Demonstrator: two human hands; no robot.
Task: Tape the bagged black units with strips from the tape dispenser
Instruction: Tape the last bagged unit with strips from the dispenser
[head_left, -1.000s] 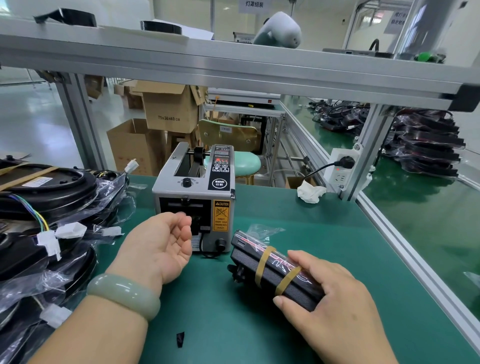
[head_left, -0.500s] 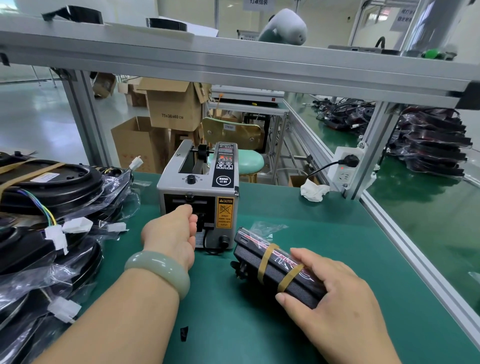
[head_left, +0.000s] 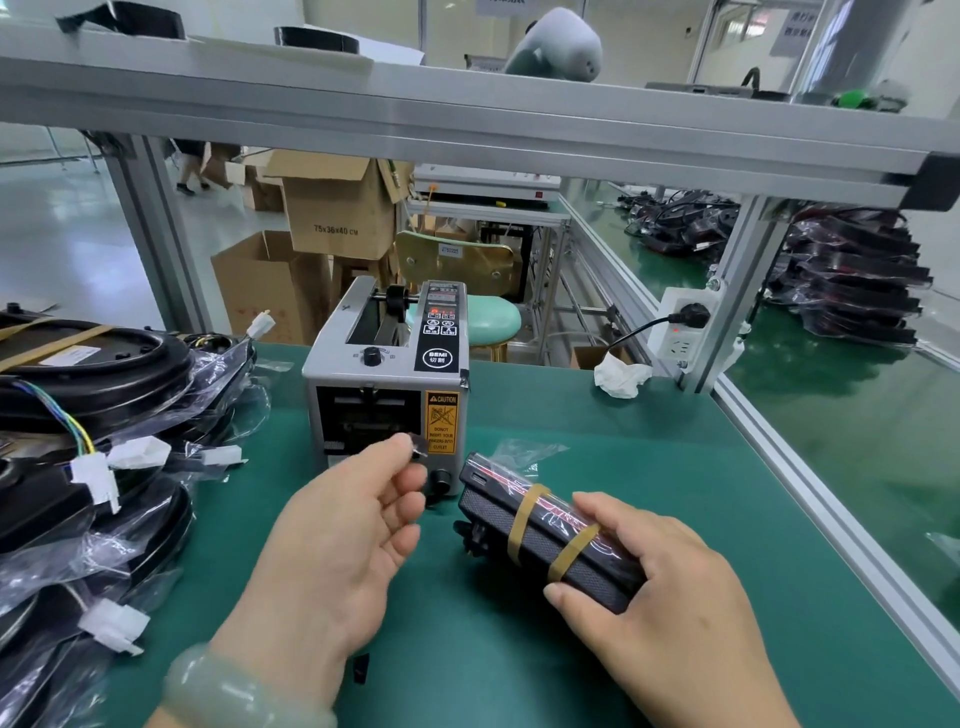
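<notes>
A grey tape dispenser stands on the green mat, its outlet facing me. My left hand is just in front of the outlet and pinches a short dark tape strip between thumb and forefinger. To the right lies a bagged black unit, bound with two rubber bands. My right hand grips its near end, thumb on the side, fingers over the top.
A heap of bagged black round units with wires and white connectors fills the left side. A scrap of black tape lies on the green mat. An aluminium rail borders the right; a crumpled tissue sits by the power socket.
My left hand reached to the dispenser outlet, then drew back toward me with a tape strip pinched in its fingers. My right hand stayed on the black unit.
</notes>
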